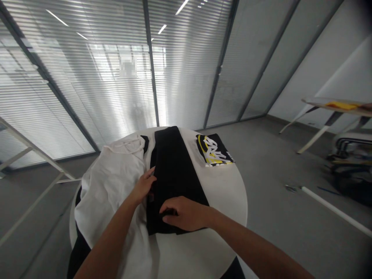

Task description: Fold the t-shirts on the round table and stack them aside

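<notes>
A black garment (174,166), folded into a long strip, lies on the round white table (232,193). My left hand (144,185) is at its left edge, fingers bent against the cloth; the fingertips are partly hidden there. Over the lower part of the strip is my right hand (186,213), its thumb and fingers curled towards each other with a bit of black cloth between them. A white garment (113,178) lies loosely spread to the left, beside my left forearm. The folded black item with white and yellow print (214,150) rests at the table's right side.
Behind the table stands a glass partition with blinds (183,69). A white metal frame (37,151) is at the left. At the right are another table (334,104) with yellow cloth, a white pole (334,209) on the floor and dark blurred items (353,170).
</notes>
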`<state>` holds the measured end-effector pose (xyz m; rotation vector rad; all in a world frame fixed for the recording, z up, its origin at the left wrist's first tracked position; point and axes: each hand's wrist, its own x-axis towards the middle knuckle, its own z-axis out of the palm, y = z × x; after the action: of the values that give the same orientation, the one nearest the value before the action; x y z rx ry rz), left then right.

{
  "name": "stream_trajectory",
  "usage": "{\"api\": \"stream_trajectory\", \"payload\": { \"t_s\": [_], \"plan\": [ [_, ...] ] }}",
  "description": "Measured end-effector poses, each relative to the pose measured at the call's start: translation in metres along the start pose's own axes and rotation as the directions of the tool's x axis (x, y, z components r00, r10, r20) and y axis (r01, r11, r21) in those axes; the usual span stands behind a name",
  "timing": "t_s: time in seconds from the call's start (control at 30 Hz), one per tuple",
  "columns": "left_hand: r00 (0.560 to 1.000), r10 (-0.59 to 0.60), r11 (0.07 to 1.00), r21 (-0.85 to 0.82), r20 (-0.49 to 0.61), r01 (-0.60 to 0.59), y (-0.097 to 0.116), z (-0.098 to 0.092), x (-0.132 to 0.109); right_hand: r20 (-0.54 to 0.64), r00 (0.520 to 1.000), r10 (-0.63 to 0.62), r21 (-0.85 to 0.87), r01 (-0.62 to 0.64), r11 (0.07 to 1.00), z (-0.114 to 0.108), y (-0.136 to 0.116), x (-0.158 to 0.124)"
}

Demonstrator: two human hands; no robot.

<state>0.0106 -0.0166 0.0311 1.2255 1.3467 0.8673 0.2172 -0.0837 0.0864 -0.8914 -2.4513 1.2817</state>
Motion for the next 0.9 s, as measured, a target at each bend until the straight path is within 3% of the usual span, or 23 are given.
{"api": "stream_trajectory", "payload": {
  "t_s": [0.07,0.13,0.17,0.2,0.27,0.33,0.37,0.43,0.5,0.57,0.73,0.9],
  "plan": [
    [0.990,0.119,0.968,0.231,-0.075,-0.099,-0.003,-0.006,0.001,0.107,0.994,0.009,0.074,-0.017,0.997,-0.003,0.001,-0.003],
    [0.951,0.276,0.852,0.494,-0.141,-0.174,-0.004,-0.012,0.001,0.182,0.983,0.000,0.141,-0.026,0.990,-0.008,0.005,-0.005],
    [0.922,0.354,0.777,0.598,-0.155,-0.197,-0.005,-0.014,0.000,0.163,0.987,0.000,0.145,-0.024,0.989,-0.011,0.008,-0.006],
    [0.892,0.428,0.701,0.677,-0.148,-0.225,-0.006,-0.014,0.000,0.093,0.996,0.009,0.115,-0.020,0.993,-0.014,0.012,-0.005],
    [0.831,0.554,0.551,0.773,-0.057,-0.315,-0.008,-0.013,-0.002,-0.158,0.987,0.033,-0.050,-0.041,0.998,-0.018,0.027,-0.003],
    [0.786,0.613,0.405,0.821,0.083,-0.403,-0.012,-0.009,-0.003,-0.394,0.919,0.029,-0.270,-0.146,0.952,-0.020,0.048,-0.002],
    [0.788,0.598,0.347,0.840,0.143,-0.416,-0.014,-0.006,-0.003,-0.459,0.888,0.028,-0.362,-0.216,0.907,-0.019,0.060,-0.001],
    [0.837,0.509,0.281,0.880,0.202,-0.384,-0.021,-0.002,-0.004,-0.493,0.868,0.063,-0.490,-0.337,0.804,-0.015,0.083,-0.003],
    [0.891,0.412,0.245,0.918,0.193,-0.312,-0.027,0.001,-0.005,-0.462,0.879,0.114,-0.559,-0.389,0.732,-0.010,0.100,-0.006],
    [0.917,0.368,0.218,0.945,0.153,-0.245,-0.031,0.001,-0.007,-0.431,0.891,0.140,-0.594,-0.398,0.699,-0.005,0.110,-0.009],
    [0.921,0.381,0.188,0.968,0.084,-0.166,-0.024,0.002,-0.013,-0.427,0.894,0.132,-0.613,-0.394,0.685,0.003,0.105,-0.014],
    [0.895,0.444,0.221,0.962,0.048,-0.161,-0.013,0.006,-0.013,-0.422,0.895,0.148,-0.598,-0.397,0.697,0.012,0.094,-0.023]
  ]
}}
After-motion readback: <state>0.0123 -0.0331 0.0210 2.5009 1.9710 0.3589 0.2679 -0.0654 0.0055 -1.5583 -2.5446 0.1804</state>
